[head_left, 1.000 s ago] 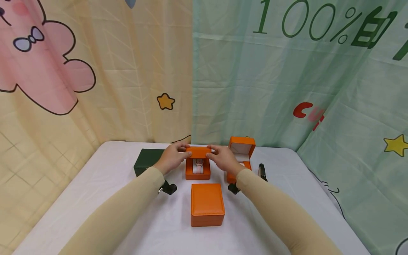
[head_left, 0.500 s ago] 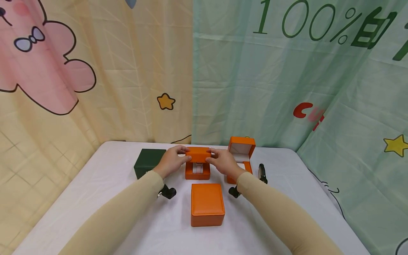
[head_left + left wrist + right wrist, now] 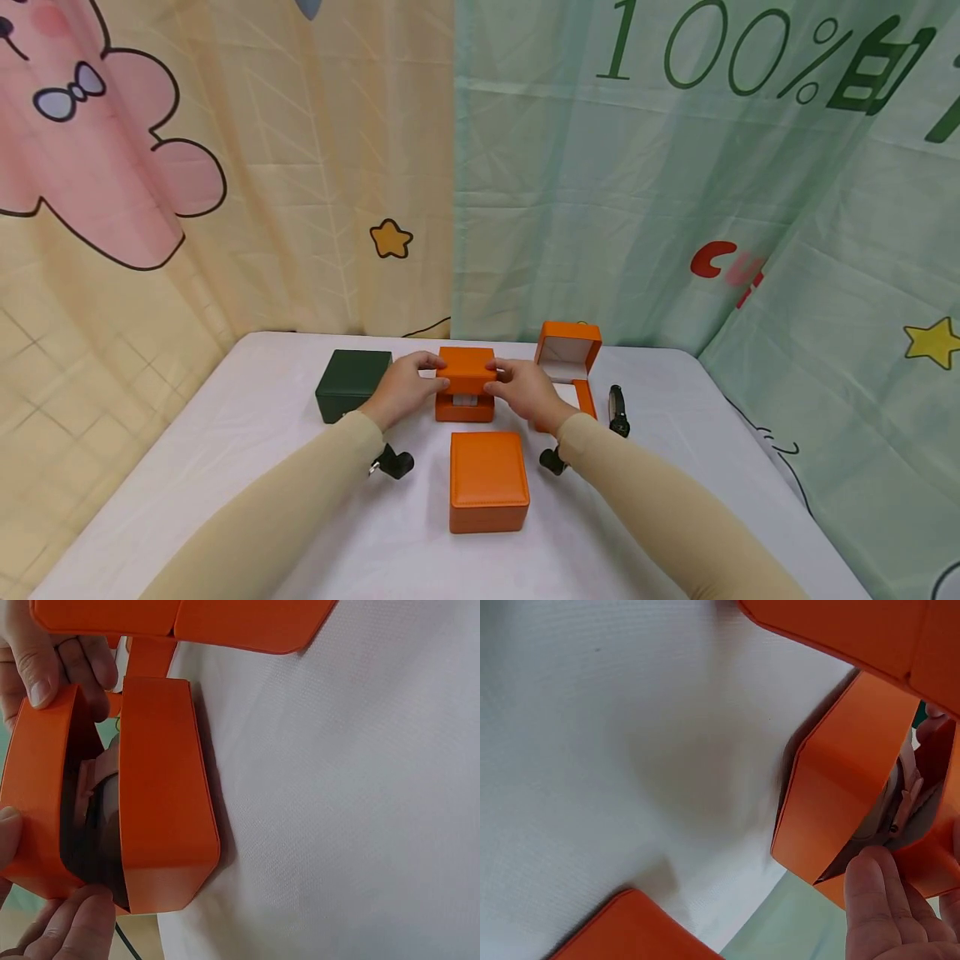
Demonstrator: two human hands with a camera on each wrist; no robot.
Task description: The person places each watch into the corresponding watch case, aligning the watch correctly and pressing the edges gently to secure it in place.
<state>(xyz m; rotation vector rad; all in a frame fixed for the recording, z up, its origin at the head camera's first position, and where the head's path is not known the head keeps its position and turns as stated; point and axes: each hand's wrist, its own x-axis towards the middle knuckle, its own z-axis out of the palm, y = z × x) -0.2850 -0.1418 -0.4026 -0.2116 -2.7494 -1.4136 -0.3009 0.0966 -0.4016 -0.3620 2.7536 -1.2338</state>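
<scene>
Orange watch box (image 3: pixel 465 392) sits mid-table, just behind a closed orange box (image 3: pixel 488 481). My left hand (image 3: pixel 403 388) and right hand (image 3: pixel 527 390) pinch its lid (image 3: pixel 467 370) from either side, fingers curled on the edges. I see the lid nearly down, a narrow gap showing the watch (image 3: pixel 101 802). Green box (image 3: pixel 351 383) stands left.

A makeshift staged recording corner: cartoon-printed curtains (image 3: pixel 225 183) hung as backdrop behind a white-clothed table (image 3: pixel 225 467)
</scene>
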